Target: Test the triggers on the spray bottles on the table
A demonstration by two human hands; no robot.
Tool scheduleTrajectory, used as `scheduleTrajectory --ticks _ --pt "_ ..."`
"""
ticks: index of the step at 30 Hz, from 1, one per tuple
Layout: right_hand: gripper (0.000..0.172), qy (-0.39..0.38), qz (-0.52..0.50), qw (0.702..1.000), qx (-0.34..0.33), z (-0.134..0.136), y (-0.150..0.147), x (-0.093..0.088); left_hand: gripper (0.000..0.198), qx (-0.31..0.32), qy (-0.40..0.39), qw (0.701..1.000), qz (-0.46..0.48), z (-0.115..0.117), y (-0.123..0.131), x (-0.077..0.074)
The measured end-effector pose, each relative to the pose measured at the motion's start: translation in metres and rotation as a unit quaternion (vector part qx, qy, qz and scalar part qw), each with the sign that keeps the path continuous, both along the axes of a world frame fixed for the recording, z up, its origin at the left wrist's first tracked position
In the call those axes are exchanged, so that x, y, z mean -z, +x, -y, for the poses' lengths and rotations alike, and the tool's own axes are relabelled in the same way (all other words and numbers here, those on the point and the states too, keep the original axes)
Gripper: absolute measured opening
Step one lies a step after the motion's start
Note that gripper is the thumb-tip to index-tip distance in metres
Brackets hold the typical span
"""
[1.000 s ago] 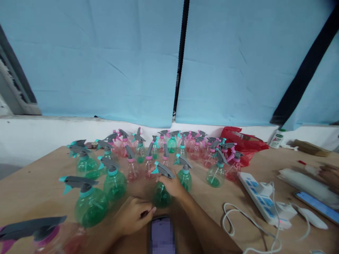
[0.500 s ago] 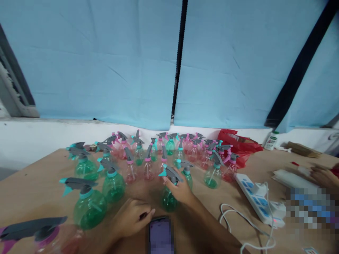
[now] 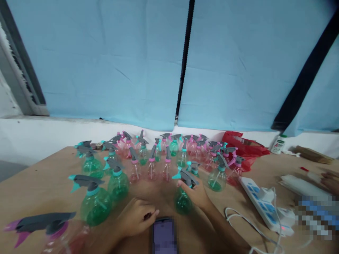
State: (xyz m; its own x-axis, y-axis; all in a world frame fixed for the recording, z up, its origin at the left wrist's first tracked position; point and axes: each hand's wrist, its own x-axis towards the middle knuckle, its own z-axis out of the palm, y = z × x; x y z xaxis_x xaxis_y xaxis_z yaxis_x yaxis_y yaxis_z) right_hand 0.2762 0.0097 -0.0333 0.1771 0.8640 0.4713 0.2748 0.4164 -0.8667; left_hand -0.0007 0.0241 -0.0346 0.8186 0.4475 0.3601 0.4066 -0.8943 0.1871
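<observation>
My right hand [image 3: 196,192] is wrapped around the grey-and-teal trigger head of a green spray bottle [image 3: 183,201]. That bottle stands upright on the table with dark green liquid inside. My left hand [image 3: 139,216] rests curled in a loose fist, its thumb pointing toward the phone [image 3: 164,234] at the front edge of the view. To its left are a large green spray bottle [image 3: 95,208] and a second one [image 3: 118,185] behind it. A pink spray bottle [image 3: 69,238] fills the lower left corner, partly cut off.
Several pink spray bottles [image 3: 152,170] and green ones stand in rows toward the wall. A white power strip [image 3: 261,203] with plugs and cable lies right, near a red plastic bag [image 3: 243,150] and white bottle [image 3: 278,144]. Another person's hand [image 3: 331,181] shows at far right.
My right hand and the green spray bottle have shifted a little to the right, away from my left hand. The whole view has also slid slightly. My left hand keeps its pose.
</observation>
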Motion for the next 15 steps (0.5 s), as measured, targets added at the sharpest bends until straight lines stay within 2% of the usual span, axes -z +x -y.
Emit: scheduleTrajectory --ticks 5,8,13,15 --pt "0.028 0.035 0.01 0.999 -0.024 0.025 0.014 0.003 0.041 -0.009 -0.013 1.0 -0.002 0.002 0.0 0.0" --pt "0.025 0.068 -0.002 0.998 -0.011 0.032 0.021 0.008 0.042 -0.011 -0.02 1.0 0.003 0.004 -0.001 -0.002" --pt "0.058 0.128 0.0 0.991 0.033 0.04 0.027 0.014 0.041 -0.009 -0.023 1.0 0.005 0.005 0.001 -0.004" --pt "0.059 0.177 0.0 0.983 0.053 0.044 0.03 0.01 0.04 -0.008 -0.022 1.0 0.001 0.005 0.001 -0.004"
